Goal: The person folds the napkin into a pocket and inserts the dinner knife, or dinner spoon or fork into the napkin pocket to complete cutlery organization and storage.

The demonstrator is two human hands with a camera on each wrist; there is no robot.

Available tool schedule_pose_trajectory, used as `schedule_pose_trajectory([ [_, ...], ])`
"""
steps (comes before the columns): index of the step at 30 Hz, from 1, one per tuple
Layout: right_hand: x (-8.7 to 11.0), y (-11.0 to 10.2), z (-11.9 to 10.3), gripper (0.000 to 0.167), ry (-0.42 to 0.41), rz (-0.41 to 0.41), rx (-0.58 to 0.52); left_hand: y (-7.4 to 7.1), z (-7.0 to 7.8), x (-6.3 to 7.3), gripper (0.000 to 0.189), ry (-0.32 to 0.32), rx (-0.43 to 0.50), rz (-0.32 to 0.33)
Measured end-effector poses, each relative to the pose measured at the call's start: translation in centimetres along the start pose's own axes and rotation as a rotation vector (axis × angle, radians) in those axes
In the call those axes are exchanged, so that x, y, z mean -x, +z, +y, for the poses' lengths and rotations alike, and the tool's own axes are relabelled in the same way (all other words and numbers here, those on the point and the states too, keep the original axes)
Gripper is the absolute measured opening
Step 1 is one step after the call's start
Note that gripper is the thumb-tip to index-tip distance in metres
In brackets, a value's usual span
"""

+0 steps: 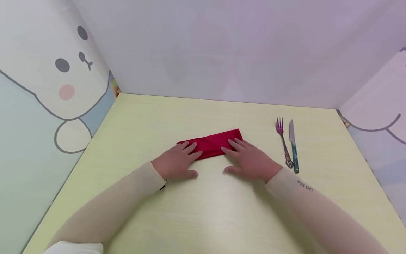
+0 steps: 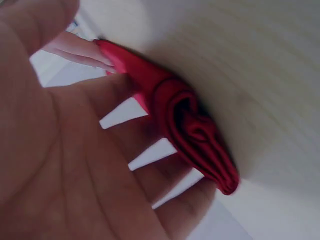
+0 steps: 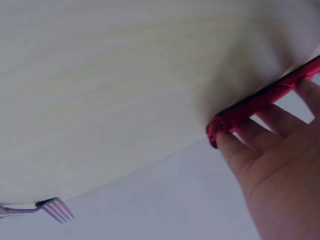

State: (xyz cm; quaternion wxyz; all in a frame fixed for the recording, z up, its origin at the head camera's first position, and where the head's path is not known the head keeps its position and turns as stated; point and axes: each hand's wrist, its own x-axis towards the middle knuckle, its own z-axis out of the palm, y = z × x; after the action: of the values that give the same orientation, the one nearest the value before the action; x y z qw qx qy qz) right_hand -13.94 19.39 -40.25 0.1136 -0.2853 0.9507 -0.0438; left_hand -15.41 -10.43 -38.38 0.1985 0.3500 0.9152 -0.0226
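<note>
A red cloth napkin (image 1: 212, 143), folded into a long narrow strip, lies at a slight slant on the table. My left hand (image 1: 178, 160) rests its spread fingertips on the strip's left end. On the right end lie the fingers of my right hand (image 1: 248, 160), also spread, with the thumb off the cloth. From the left wrist, the rolled layers at one end of the napkin (image 2: 187, 120) show as a loose coil. In the right wrist view the napkin (image 3: 255, 105) looks like a thin roll under straight fingers.
To the right of the napkin lie a fork (image 1: 282, 139) and a knife (image 1: 294, 148) with a green handle, side by side. The pale wooden table (image 1: 209, 211) meets a white wall panel (image 1: 222, 53) at the back, and panels with cartoon animals stand at both sides.
</note>
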Motion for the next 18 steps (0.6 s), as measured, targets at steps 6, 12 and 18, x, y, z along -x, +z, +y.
schedule_pose_trajectory([
  [6, -2.2, -0.7, 1.6, 0.071, -0.021, -0.004, -0.051, 0.6, 2.3, 0.6, 0.081, -0.040, -0.006, 0.062],
  [12, -4.2, -1.0, 2.0, 0.063, -0.043, -0.004, -0.049, 0.9, 4.1, 1.1, 0.081, -0.022, 0.014, 0.056],
  [18, -5.9, -1.1, 1.4, 0.070, -0.002, -0.017, -0.023, 0.6, 5.4, 1.1, 0.081, 0.078, 0.091, -0.004],
])
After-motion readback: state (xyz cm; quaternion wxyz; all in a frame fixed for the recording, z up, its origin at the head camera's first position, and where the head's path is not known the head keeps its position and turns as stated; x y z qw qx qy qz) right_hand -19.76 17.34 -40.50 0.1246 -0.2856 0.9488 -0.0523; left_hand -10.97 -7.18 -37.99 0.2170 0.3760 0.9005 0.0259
